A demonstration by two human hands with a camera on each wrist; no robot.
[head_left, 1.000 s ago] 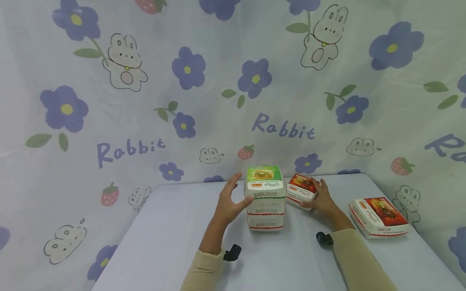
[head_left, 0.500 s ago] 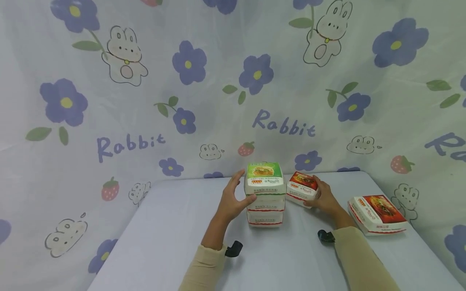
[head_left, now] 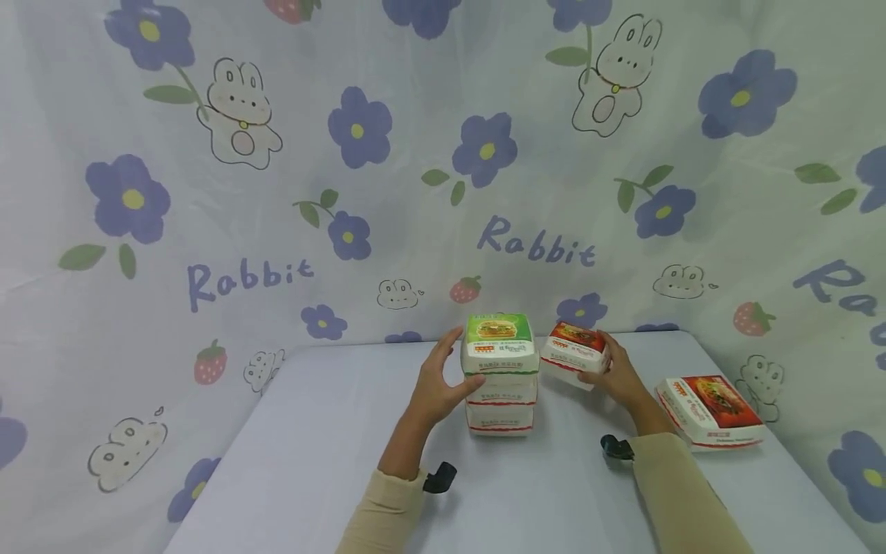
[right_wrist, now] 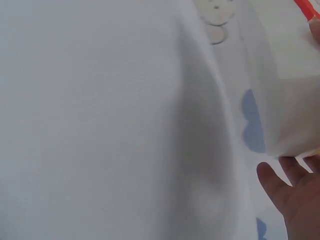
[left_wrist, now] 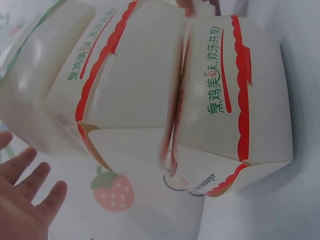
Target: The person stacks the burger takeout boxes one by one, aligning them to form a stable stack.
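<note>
Three burger boxes stand in a stack in the head view: a green-topped box [head_left: 500, 350] above a middle box [head_left: 500, 391] and a bottom box [head_left: 500, 420], both with red wavy trim. My left hand [head_left: 434, 391] is spread at the left side of the green-topped box, thumb by its front edge; in the left wrist view its fingers [left_wrist: 30, 185] are straight. To the right of the stack, my right hand [head_left: 621, 381] grips a red-topped burger box [head_left: 574, 350] by its right end, tilted and raised over the table. Only its pale underside [right_wrist: 295, 95] shows in the right wrist view.
Another red-topped burger box [head_left: 711, 413] lies on the white table [head_left: 554, 492] to the right, beyond my right forearm. A curtain [head_left: 408, 185] printed with rabbits and flowers hangs close behind the table's back edge.
My right hand has lifted the red-topped burger box slightly, and it now tilts clear of the table beside the stack. My left hand and the stack stay in place.
</note>
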